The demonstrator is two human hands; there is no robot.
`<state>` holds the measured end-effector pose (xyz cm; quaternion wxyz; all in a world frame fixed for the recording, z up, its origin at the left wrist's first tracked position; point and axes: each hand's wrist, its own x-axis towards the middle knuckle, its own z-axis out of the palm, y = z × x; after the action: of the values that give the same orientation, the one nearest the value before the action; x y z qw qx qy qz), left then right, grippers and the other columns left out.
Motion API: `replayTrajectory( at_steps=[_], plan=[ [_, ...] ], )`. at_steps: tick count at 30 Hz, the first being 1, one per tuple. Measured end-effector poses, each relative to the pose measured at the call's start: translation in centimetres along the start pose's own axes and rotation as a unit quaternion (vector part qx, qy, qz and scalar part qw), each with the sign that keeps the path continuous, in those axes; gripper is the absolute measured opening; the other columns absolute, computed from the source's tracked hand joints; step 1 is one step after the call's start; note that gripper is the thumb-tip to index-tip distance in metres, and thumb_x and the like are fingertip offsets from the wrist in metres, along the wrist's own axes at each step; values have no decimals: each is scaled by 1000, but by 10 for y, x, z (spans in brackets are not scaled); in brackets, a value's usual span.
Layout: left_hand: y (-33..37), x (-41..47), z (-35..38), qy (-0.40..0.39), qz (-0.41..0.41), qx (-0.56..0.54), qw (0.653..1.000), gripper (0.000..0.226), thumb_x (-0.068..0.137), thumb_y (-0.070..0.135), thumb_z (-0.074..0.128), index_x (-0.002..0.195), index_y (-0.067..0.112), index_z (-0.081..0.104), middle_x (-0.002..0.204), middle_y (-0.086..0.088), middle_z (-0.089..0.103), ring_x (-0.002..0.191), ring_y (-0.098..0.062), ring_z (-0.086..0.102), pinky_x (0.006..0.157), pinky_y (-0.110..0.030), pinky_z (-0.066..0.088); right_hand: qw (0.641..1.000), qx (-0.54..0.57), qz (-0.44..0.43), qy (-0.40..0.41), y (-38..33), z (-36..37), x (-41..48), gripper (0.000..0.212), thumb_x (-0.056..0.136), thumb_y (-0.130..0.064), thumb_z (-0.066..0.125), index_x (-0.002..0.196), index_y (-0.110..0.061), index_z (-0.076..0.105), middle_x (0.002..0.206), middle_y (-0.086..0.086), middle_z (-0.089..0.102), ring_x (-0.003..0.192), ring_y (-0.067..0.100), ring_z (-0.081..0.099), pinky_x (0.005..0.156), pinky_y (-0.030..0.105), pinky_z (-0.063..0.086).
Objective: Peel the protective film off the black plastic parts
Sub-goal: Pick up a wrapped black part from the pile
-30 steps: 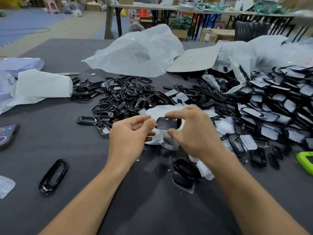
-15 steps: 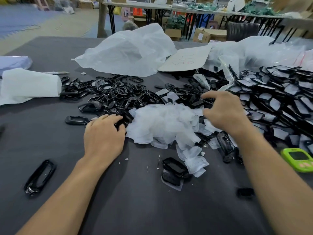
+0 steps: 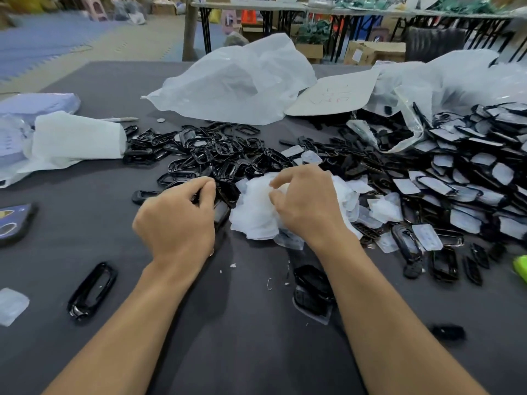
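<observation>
Both hands are curled, holding I cannot tell what: left hand (image 3: 176, 220) beside the film pile (image 3: 253, 215), right hand (image 3: 308, 206) on it, nearer the covered parts (image 3: 456, 178) right of it

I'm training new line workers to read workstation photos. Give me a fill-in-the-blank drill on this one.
1. The right hand rests on a heap of peeled film pieces coloured ___.
2. The lone glossy black oval plastic frame lies near the picture's lower ___ corner.
3. The film-covered black plastic parts are piled on the grey table at its ___ side.
Missing: white; left; right.
</observation>
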<state>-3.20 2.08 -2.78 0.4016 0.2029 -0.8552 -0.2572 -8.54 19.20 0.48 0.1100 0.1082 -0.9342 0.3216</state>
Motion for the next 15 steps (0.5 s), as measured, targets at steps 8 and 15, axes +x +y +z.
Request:
replayTrajectory(
  at_steps=[8, 15],
  plan=[
    [1, 0, 0, -150, -117, -234, 953, 7, 83, 34, 81, 78, 39, 79, 59, 14, 72, 53, -4, 65, 56, -21, 50, 976, 203, 63, 54, 1, 5, -5, 15, 80, -22, 83, 68, -29, 75, 67, -13, 68, 53, -4, 54, 55, 6, 40],
    [8, -8, 4, -272, -65, -271, 921, 21, 80, 22, 85, 97, 33, 79, 57, 7, 72, 44, 3, 54, 51, -6, 39, 935, 346, 73, -14, -4, 5, -7, 29, 83, -5, 74, 58, -20, 71, 49, 0, 60, 49, 12, 53, 54, 25, 42]
  ],
)
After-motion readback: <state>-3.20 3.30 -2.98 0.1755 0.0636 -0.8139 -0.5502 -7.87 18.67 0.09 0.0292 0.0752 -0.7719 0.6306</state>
